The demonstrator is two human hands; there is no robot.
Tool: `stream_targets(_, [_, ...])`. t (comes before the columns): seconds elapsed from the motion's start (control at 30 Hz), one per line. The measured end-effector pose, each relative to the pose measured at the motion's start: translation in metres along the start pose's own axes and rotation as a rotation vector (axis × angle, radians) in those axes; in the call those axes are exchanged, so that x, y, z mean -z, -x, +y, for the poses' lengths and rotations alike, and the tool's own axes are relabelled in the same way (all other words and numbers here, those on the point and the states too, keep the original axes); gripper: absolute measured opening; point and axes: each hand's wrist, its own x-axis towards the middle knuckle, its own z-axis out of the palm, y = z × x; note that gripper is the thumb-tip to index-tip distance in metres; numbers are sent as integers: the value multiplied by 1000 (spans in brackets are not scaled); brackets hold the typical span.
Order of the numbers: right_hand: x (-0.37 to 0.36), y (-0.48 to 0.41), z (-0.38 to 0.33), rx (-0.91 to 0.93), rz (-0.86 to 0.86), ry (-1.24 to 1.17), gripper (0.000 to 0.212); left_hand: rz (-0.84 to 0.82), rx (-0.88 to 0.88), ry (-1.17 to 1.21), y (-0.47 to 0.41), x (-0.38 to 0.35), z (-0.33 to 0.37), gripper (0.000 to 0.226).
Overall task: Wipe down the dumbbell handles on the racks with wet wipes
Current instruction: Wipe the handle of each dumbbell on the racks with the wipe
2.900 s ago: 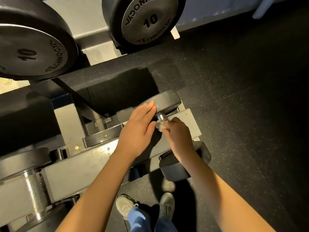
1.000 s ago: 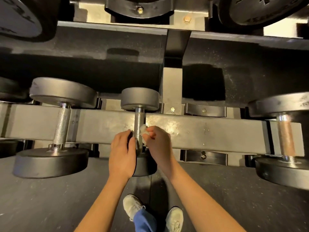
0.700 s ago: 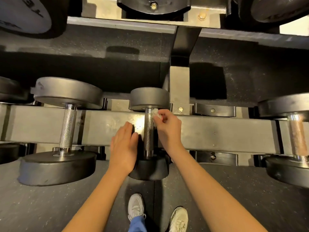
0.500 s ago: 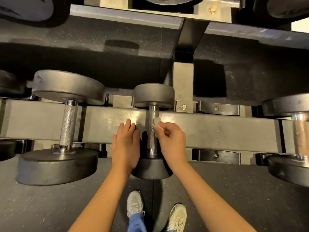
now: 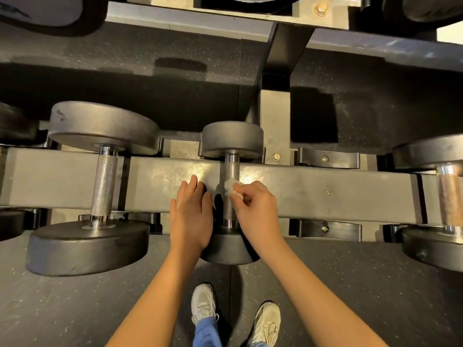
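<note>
A small black dumbbell (image 5: 232, 140) lies across the grey rack rail (image 5: 313, 191), its knurled steel handle (image 5: 231, 171) running toward me. My right hand (image 5: 258, 209) pinches a crumpled white wet wipe (image 5: 230, 186) against the middle of that handle. My left hand (image 5: 191, 214) lies flat with straight fingers on the rail and the near dumbbell head, just left of the handle.
A larger dumbbell (image 5: 100, 186) sits on the rail to the left and another (image 5: 448, 196) at the right edge. Two black cradles (image 5: 328, 157) to the right hold nothing. An upper shelf with big weights (image 5: 37, 13) overhangs. My shoes (image 5: 203, 304) stand on the dark rubber floor.
I moved from the rack's right-end dumbbell to this small one. Over the last second my right hand slid the wipe up the handle and partway back; the left hand flattened beside it.
</note>
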Motion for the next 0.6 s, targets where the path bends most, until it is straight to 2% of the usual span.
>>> stream_targets(0.07, [0, -12, -4, -12, -10, 14, 8, -3, -6, -7, -1, 0, 0, 49])
stream_targets(0.23, [-3, -41, -13, -22, 105, -49, 14, 1, -21, -16, -3, -1, -1, 47])
stream_targets(0.4, [4, -1, -1, -16, -59, -24, 17, 16, -75, -59, -1, -1, -4, 32])
stream_targets(0.5, [11, 11, 5, -87, -170, -18, 18, 35, -102, -58, 2, 1, -2, 21])
stream_targets(0.57, [15, 7, 4, -168, -154, -63, 16, 83, -168, -30, 6, 4, 1, 17])
stream_targets(0.6, [17, 5, 2, -201, -120, -110, 11, 74, -191, 30, 10, 8, 6, 23])
